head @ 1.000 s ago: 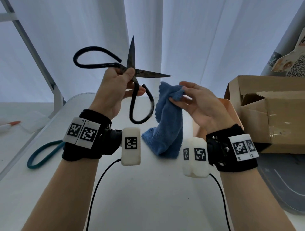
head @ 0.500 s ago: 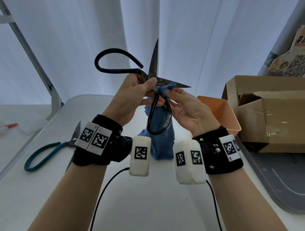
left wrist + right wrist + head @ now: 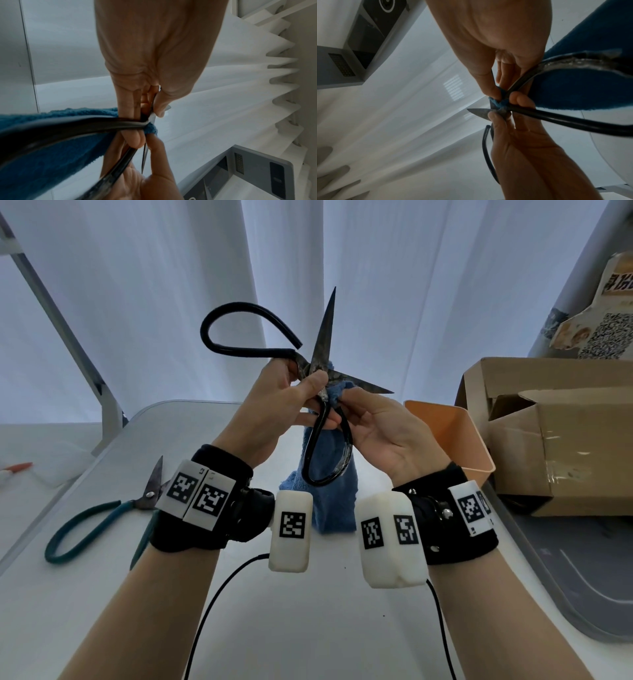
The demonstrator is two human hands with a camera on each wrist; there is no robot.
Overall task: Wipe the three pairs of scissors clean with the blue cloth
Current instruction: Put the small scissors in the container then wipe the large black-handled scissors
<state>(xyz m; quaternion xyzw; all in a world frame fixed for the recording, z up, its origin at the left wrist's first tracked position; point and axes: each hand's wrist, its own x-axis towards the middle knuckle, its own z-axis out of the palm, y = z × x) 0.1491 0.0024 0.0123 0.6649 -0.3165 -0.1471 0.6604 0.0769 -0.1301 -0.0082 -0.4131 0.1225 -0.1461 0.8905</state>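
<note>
Head view forward-down over both forearms; wrist views close, upward along palms, sharing the black scissors (image 3: 318,378).

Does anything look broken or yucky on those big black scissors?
Yes. The black scissors have dull, blotchy blades, like rust or grime. Clear, crinkled wrap covers part of one handle loop. The left hand holds them open while the right hand pinches the blue cloth at the pivot.

Dull, tarnished metal scissors (image 3: 323,347) with glossy black handles; fuzzy terry cloth (image 3: 334,508).
</note>
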